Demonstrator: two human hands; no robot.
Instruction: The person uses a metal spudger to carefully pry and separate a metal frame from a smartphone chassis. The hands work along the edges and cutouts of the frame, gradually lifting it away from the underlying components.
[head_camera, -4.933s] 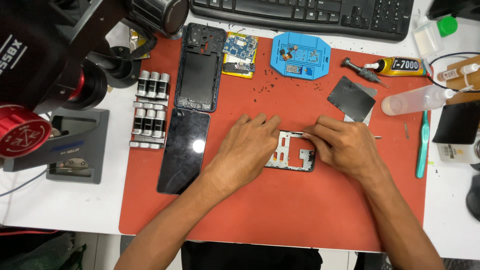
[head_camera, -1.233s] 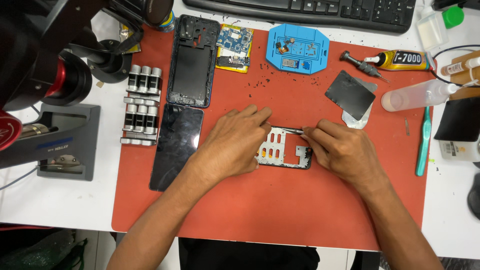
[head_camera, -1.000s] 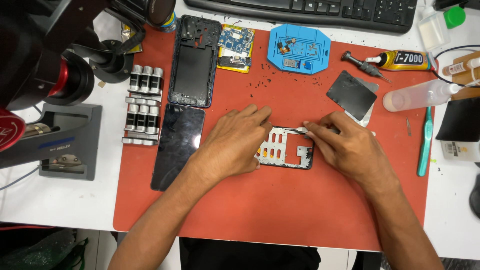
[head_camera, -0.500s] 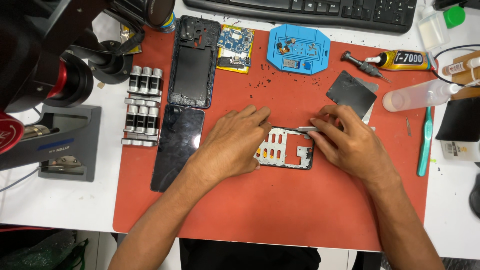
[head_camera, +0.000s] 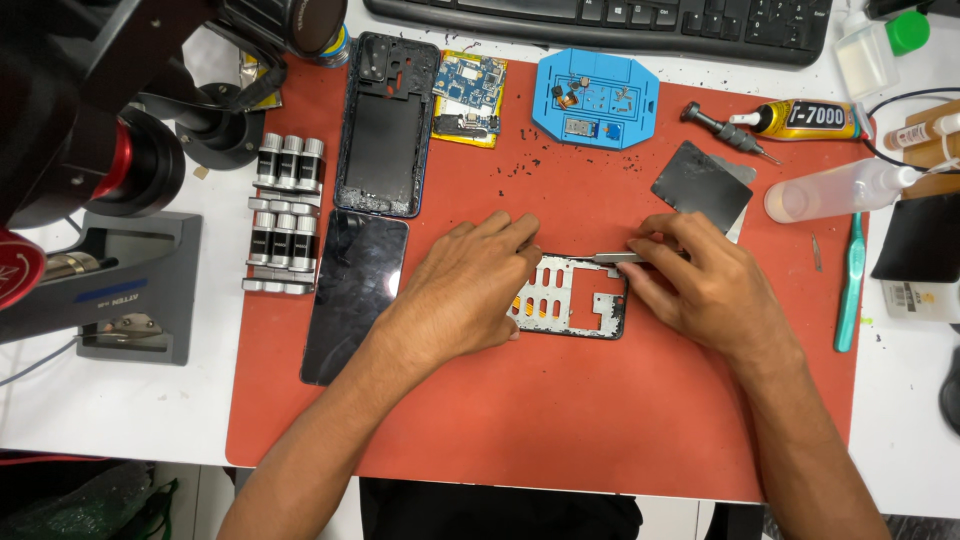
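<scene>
The work mat (head_camera: 560, 430) is brick red, peppered with black specks, on a white desk (head_camera: 130, 420). The phone frame (head_camera: 575, 298) is silvery grey with a black rim and yellow patches; the glass panel (head_camera: 355, 295) is glossy black. The parts tray (head_camera: 596, 100) is sky blue, the circuit board (head_camera: 468, 85) blue on yellow, the brush (head_camera: 850, 285) teal.

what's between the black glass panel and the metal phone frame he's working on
In the head view, the left hand lies between the black glass panel and the metal phone frame, resting on the frame's left end.
</scene>
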